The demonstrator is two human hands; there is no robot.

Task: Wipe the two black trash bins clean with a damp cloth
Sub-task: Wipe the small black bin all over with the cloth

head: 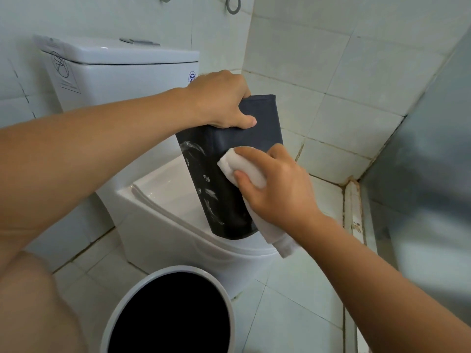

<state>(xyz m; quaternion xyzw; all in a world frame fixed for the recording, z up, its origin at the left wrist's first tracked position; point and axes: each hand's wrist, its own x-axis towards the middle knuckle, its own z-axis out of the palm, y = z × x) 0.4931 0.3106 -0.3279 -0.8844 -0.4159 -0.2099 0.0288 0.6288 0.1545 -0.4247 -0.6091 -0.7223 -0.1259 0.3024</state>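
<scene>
Bins first: nearest the camera, just in front of the closed toilet seat [163, 189], stands a round bin [168, 312] with a pale rim and black inside, untouched. Beyond it, the rectangular black bin [229, 174] rests tilted on that seat. My right hand [275, 187] holds a white cloth [242, 169] against its side; the left hand [224, 100] grips its upper end. Soapy streaks show. Hard wiping could likely slide its wet lower end off the smooth seat.

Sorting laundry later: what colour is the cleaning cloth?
White, the cloth in the head view.
</scene>
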